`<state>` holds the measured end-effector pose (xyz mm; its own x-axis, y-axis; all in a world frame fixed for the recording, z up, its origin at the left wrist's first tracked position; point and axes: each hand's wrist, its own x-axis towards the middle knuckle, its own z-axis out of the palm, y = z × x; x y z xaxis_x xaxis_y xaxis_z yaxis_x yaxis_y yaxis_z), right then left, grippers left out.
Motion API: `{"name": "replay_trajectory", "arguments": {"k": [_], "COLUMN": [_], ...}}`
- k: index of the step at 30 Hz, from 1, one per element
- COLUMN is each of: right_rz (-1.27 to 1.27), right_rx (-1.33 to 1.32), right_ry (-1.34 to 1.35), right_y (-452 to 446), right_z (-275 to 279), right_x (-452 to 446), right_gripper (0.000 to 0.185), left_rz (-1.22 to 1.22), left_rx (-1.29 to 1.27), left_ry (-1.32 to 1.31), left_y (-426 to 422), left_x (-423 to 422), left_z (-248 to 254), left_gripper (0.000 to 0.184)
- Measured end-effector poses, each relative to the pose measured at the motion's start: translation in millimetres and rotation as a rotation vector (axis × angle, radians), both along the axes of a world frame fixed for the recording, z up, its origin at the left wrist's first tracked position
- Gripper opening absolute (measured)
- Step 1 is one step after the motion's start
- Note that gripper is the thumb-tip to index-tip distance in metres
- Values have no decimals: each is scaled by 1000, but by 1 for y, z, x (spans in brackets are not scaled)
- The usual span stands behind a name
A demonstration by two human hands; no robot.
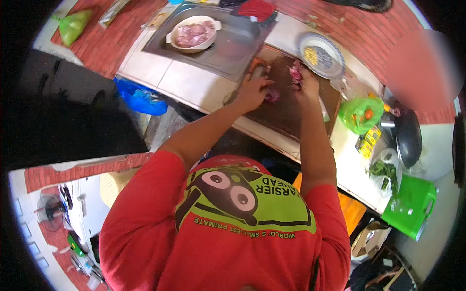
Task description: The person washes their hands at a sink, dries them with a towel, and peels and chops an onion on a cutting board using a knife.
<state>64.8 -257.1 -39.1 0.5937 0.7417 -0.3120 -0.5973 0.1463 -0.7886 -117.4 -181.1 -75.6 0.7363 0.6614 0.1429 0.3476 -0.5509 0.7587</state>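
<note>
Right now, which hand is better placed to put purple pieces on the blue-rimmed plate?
Probably the right hand: it is at some purple pieces right beside the blue-rimmed plate. The left hand is farther from it, nearer the sink.

Both arms reach forward from the torso [242,257], the 2 forearms bare. The left arm [206,126] slants inward, its elbow out to the side; the right arm [318,138] runs nearly straight ahead. The left hand [253,92] is back up, its fingers [264,81] loosely bent and slightly apart. The right hand [309,85] stands just beside it, not touching, fingers bent inward, their tips unclear.
</note>
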Motion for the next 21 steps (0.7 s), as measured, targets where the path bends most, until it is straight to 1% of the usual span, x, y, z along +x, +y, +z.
{"name": "replay_trajectory", "arguments": {"k": [1, 2, 3, 5, 6, 8, 10, 11, 12, 13, 14, 15, 17, 18, 19, 20, 21], "right_rz": [34, 61, 93, 177, 208, 300, 398, 412, 482, 551, 656, 759, 853, 918, 981, 985, 1005], "right_rx": [2, -11, -22, 7, 33, 2, -113, -115, -106, -96, -140, -183, -115, -176, -240, -237, -258], "right_ry": [3, -81, -165, -190, -221, -221, -189, -188, -190, -192, -227, -261, -38, -31, -24, -23, 101], "right_y": [8, 18, 31, 57, 70, 105, 140, 158, 177, 197, 217, 236, 268, 290, 310, 330, 348], "right_z": [3, 5, 8, 24, 32, 37, 43, 40, 35, 30, 22, 16, 14, 4, -12, -28, -49], "right_x": [-5, -12, -23, -56, -73, -112, -161, -188, -215, -243, -270, -299, -369, -399, -425, -449, -472], "right_gripper": [11, 13, 16, 16, 17, 16, 16, 16, 16, 16, 19, 23, 16, 17, 18, 18, 17], "left_rz": [-9, -8, 38, 192, 229, 364, 506, 672, 768, 855, 964, 972, 1007, 1014, 913, 802, 804], "left_rx": [-52, -104, -104, -236, -235, -108, -353, -280, -160, -186, -184, -180, -345, -343, -272, -197, -197], "left_ry": [-66, -132, -128, -141, -143, -365, -603, -552, -613, -777, -425, -426, 110, 111, 354, 590, 595], "left_y": [4, 9, 15, 34, 48, 85, 120, 137, 166, 188, 212, 233, 274, 294, 314, 335, 350], "left_x": [-8, -20, -35, -68, -89, -140, -202, -233, -269, -303, -351, -384, -436, -452, -465, -477, -486], "left_z": [10, 20, 27, 37, 33, 13, -3, -9, -47, -65, -86, -98, -115, -129, -143, -156, -166], "left_gripper": [25, 24, 24, 22, 22, 18, 16, 15, 14, 11, 21, 21, 41, 41, 53, 66, 66]}}
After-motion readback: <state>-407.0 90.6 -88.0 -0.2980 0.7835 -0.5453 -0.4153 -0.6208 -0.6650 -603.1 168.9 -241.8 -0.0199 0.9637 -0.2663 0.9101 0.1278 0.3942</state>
